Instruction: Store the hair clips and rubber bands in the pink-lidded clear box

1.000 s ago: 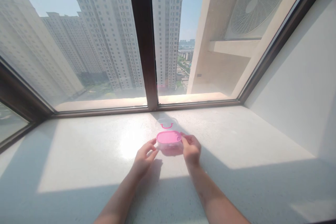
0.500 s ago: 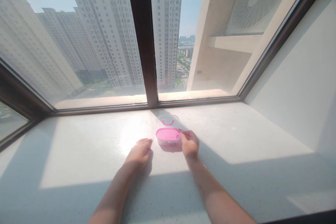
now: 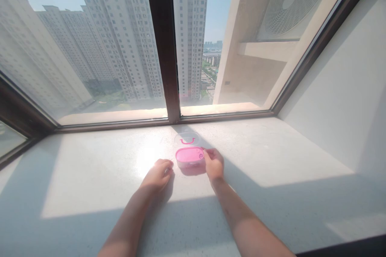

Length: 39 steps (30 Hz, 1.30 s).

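A small oval container with a pink lid (image 3: 189, 154) and see-through sides stands on the pale window sill (image 3: 120, 233). My right hand (image 3: 214, 164) is closed on its right end, thumb and fingers at the lid's edge. Just left of the container, my left hand (image 3: 159, 172) rests low over the sill with loosely bent fingers, holding nothing and a small gap away. Right behind the container lies a clear oval piece with a curved pink handle (image 3: 187, 141). The fingertips of my right hand are partly hidden behind the container's end.
Brown window frames (image 3: 173, 116) border the sill at the back, with a white wall (image 3: 331, 108) on the right. Bright sun and shadow bands cross the sill. Outside are tall buildings (image 3: 126, 28) and a fan unit (image 3: 289, 0).
The whole view has shifted slightly, so the container and my right hand appear a little further left. The gap between my left hand and the container looks slightly smaller. My right hand keeps its grip.
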{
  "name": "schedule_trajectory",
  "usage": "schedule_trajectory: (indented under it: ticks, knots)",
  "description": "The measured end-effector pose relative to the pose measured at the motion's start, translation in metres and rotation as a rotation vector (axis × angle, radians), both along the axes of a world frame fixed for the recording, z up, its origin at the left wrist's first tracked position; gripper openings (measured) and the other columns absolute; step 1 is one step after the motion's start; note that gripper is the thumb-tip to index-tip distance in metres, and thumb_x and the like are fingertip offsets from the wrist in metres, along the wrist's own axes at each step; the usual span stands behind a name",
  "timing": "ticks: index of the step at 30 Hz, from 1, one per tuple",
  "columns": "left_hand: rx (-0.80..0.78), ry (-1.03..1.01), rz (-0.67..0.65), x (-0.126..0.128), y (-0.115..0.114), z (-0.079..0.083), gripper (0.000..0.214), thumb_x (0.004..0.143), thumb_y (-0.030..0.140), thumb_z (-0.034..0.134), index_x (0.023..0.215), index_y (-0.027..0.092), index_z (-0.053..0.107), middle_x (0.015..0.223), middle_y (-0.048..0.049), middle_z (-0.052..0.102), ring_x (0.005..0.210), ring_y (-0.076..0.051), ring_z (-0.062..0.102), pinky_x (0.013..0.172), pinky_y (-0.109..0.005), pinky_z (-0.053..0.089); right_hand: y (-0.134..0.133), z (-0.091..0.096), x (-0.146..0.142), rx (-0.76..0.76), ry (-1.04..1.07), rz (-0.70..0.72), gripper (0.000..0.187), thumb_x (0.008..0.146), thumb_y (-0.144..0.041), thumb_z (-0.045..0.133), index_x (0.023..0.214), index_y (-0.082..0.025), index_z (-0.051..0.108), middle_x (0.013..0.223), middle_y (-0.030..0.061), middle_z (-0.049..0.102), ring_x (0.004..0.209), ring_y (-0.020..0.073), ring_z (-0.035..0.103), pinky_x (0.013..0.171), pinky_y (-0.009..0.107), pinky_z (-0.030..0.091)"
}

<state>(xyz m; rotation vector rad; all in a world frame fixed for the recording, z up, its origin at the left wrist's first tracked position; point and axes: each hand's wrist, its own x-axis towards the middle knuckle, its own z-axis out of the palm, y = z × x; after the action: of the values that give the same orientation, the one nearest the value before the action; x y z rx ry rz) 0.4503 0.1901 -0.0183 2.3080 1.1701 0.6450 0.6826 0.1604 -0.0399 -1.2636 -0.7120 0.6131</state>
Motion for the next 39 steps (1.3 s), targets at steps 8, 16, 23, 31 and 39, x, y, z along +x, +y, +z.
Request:
schedule_trajectory:
  ticks: [8,16,23,31,39]
  knots:
    - [-0.013,-0.106,0.134,-0.024,0.007,0.013,0.018,0.082,0.029,0.051,0.075,0.019,0.065,0.082,-0.0065,0.066,0.08,-0.022,0.061,0.073,-0.034,0.049,0.002,-0.009,-0.025,0.056,0.024,0.049,0.022,0.078,-0.038,0.065,0.079,-0.016,0.06,0.1,0.0165,0.074,0.093,0.0257,0.071,0.085,0.038,0.055]
    - [-0.08,-0.273,0.125,-0.004,-0.004,0.008,0.022,0.082,0.034,0.056,0.07,0.02,0.067,0.115,-0.0124,0.068,0.101,-0.025,0.066,0.084,-0.035,0.055,-0.003,-0.016,-0.019,0.056,-0.015,0.04,0.026,0.077,-0.039,0.067,0.079,-0.014,0.066,0.104,0.0163,0.072,0.095,0.0254,0.069,0.081,0.036,0.055]
    - [-0.138,-0.35,0.133,0.001,-0.009,0.004,0.022,0.082,0.036,0.058,0.073,0.02,0.069,0.126,-0.0144,0.064,0.112,-0.029,0.064,0.096,-0.041,0.052,0.002,-0.02,-0.015,0.083,0.053,0.121,0.026,0.077,-0.04,0.068,0.08,-0.015,0.065,0.098,0.0147,0.074,0.091,0.0248,0.07,0.081,0.038,0.056]
    - [-0.129,-0.366,0.158,-0.005,-0.004,0.004,0.022,0.08,0.037,0.059,0.071,0.019,0.067,0.125,-0.0159,0.064,0.111,-0.03,0.064,0.094,-0.041,0.053,0.009,-0.016,-0.018,0.074,0.097,0.284,0.021,0.077,-0.036,0.068,0.075,-0.016,0.061,0.108,0.0137,0.072,0.097,0.023,0.069,0.086,0.037,0.054]
    - [-0.151,-0.309,0.202,-0.012,0.0,-0.002,0.021,0.081,0.035,0.058,0.071,0.019,0.066,0.125,-0.0147,0.066,0.119,-0.03,0.059,0.102,-0.044,0.045,0.005,-0.015,-0.014,0.006,0.102,0.324,0.024,0.075,-0.038,0.069,0.077,-0.015,0.062,0.128,0.0165,0.062,0.089,0.0224,0.069,0.077,0.034,0.054]
